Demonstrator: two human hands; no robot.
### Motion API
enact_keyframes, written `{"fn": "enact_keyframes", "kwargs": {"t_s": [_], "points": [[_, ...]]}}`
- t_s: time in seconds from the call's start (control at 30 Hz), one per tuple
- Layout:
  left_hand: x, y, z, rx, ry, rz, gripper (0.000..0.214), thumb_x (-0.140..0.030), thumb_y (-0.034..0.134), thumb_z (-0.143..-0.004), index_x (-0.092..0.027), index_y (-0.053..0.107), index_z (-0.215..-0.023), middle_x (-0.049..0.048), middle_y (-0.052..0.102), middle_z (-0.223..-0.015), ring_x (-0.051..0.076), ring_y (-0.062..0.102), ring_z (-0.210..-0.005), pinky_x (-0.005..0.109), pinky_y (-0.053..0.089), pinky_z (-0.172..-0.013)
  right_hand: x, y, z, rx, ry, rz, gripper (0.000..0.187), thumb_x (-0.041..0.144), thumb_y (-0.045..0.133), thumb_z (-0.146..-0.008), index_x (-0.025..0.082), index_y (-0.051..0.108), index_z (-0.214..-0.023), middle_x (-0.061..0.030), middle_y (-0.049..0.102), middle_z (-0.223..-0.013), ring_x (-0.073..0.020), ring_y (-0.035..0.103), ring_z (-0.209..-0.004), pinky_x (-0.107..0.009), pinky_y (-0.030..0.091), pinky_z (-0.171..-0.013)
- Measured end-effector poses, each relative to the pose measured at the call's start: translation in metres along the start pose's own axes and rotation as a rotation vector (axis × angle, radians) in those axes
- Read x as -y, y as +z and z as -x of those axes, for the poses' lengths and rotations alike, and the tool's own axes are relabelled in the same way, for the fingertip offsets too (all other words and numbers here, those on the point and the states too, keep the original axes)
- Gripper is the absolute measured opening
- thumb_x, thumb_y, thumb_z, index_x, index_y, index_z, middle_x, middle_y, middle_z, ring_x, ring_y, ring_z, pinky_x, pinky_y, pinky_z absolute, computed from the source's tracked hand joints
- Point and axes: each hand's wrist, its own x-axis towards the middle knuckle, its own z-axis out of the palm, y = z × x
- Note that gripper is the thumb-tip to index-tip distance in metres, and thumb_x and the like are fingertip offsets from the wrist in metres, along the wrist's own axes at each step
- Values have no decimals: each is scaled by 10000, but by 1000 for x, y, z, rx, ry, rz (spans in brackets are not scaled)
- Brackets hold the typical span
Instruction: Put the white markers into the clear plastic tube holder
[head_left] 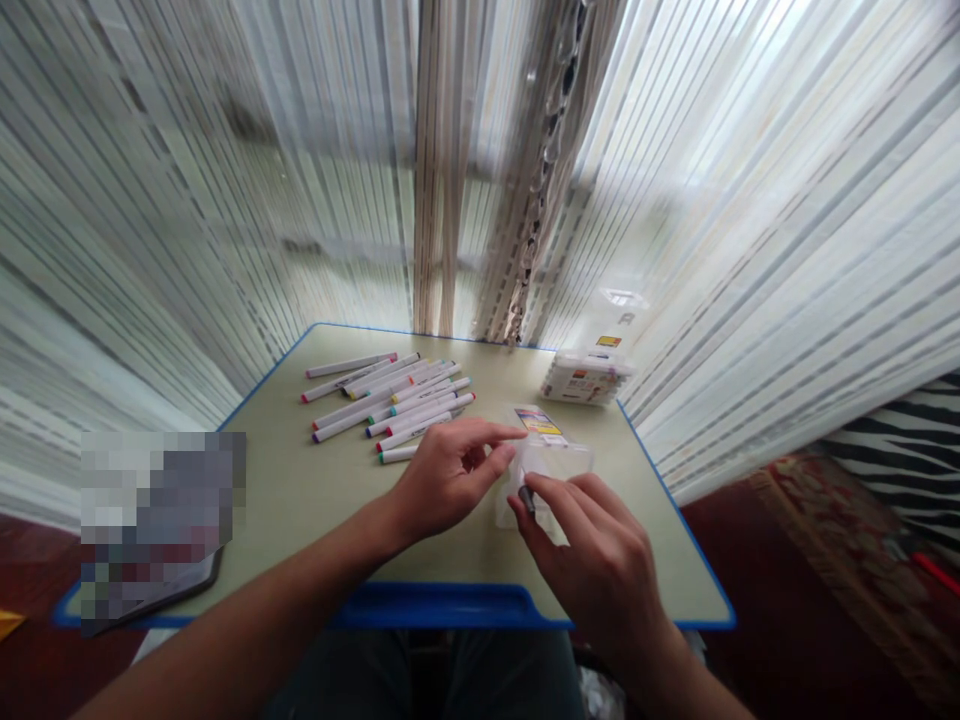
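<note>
A clear plastic pouch (559, 460) with a yellow label lies on the pale green table (315, 500) between my hands. My left hand (450, 475) rests at the pouch's left edge, its forefinger stretched onto the top and the other fingers curled. My right hand (592, 550) pinches a dark-tipped marker (527, 498) at the pouch's near end. Several white markers (390, 400) with coloured caps lie side by side to the far left of my hands.
A clear case of markers (585, 378) stands at the table's far right corner. A blurred dark flat object (157, 530) covers the near left corner. Striped curtains (480, 160) close in behind and beside the table. The blue rim (435, 605) runs along the near edge.
</note>
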Motion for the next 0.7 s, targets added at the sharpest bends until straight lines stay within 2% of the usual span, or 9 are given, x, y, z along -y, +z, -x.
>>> {"fn": "enact_keyframes", "kwargs": {"t_s": [0.37, 0.57, 0.7], "points": [[1, 1, 0, 3, -6, 18, 268, -263, 563, -926, -187, 729, -1121, 32, 704, -900, 104, 552, -644, 235, 441, -604, 0, 2, -2, 81, 28, 53, 255, 219, 642, -899, 69, 668, -1104, -92, 734, -930, -245, 541, -789, -389, 455, -757], [-1, 2, -1, -1, 2, 19, 264, -256, 565, -922, -172, 733, -1108, 31, 706, -905, 95, 536, -620, 233, 443, -603, 5, 1, -4, 194, 88, 134, 310, 264, 648, -892, 83, 660, -1143, -86, 739, -983, -276, 536, -852, -421, 416, -781], [-2, 2, -1, 0, 7, 21, 261, -245, 567, -919, -170, 735, -1104, 32, 707, -906, 95, 543, -629, 229, 445, -607, 8, 3, -3, 210, 118, 183, 362, 294, 661, -882, 93, 640, -1182, -94, 738, -1062, -292, 545, -896, -438, 388, -791]]}}
